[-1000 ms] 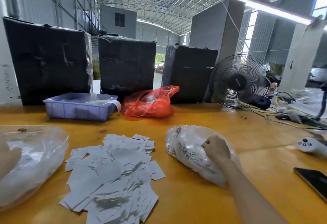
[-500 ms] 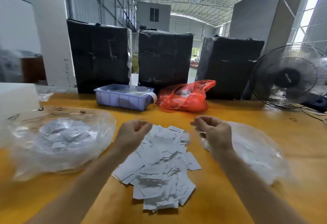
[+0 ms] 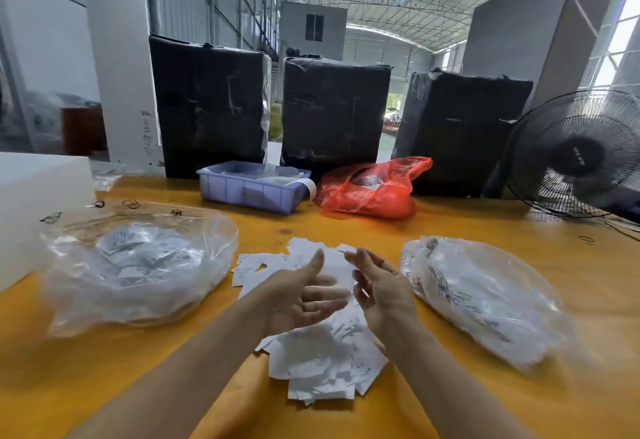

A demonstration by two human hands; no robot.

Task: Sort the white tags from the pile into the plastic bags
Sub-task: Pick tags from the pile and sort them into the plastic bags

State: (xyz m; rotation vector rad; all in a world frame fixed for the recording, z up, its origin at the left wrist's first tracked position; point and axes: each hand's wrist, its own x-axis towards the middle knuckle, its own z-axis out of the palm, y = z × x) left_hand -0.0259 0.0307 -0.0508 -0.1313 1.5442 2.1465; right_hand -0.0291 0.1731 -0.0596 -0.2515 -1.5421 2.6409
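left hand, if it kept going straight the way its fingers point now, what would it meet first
The left hand lies palm up over the pile of white tags, fingers pointing across toward the right hand. Going straight on, it would probably meet that hand's fingers first, though depth between them is unclear.

Yellow table (image 3: 450,230): tag pile (image 3: 322,362), two clear bags (image 3: 138,265), crate (image 3: 252,189).

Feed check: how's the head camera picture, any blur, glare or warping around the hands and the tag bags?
Head view: motion blur smears the left hand fingers, less so the right hand; window glare blows out the top right; wide-angle warping bows the black boxes and fan; the left plastic bag and right plastic bag shine and look soft; print on the white tags is unreadable.
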